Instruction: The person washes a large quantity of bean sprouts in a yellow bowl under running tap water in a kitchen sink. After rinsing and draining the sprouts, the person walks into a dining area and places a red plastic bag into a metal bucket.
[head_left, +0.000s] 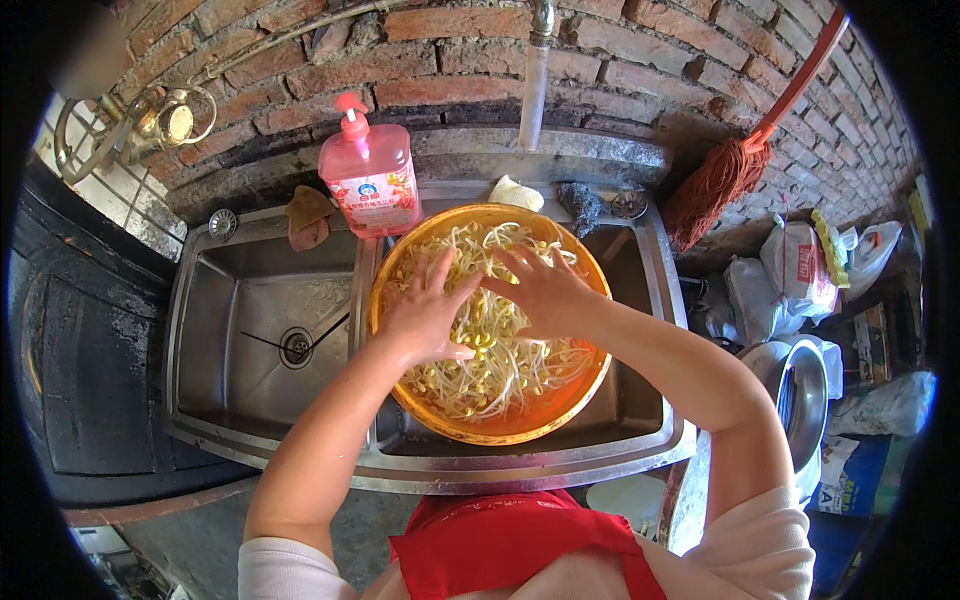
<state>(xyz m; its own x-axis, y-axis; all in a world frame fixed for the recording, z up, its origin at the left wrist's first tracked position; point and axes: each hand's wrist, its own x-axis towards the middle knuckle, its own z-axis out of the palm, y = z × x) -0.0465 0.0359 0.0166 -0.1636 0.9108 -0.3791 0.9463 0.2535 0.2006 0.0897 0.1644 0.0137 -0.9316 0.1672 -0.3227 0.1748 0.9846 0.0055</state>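
An orange plastic basin (491, 435) full of soybean sprouts (487, 375) in water rests over the right bowl of a stainless steel double sink (262, 442). Spread-fingered, my left hand (427, 311) is over the left part of the sprouts, with its fingertips at their surface. My right hand (551, 292) is at the upper right of the basin, fingers apart too, palm down over the sprouts. Neither hand grips anything that I can see. The two hands nearly meet at the middle; whether they touch cannot be told.
Behind the basin stand a pink dish soap pump bottle (375, 180), a pale sponge (516, 193) and a steel wool scourer (580, 206). Brown cloths (309, 214) lie left of the bottle. A pipe (533, 97) comes down above. A red mop (720, 180) leans right, near plastic bags (799, 270).
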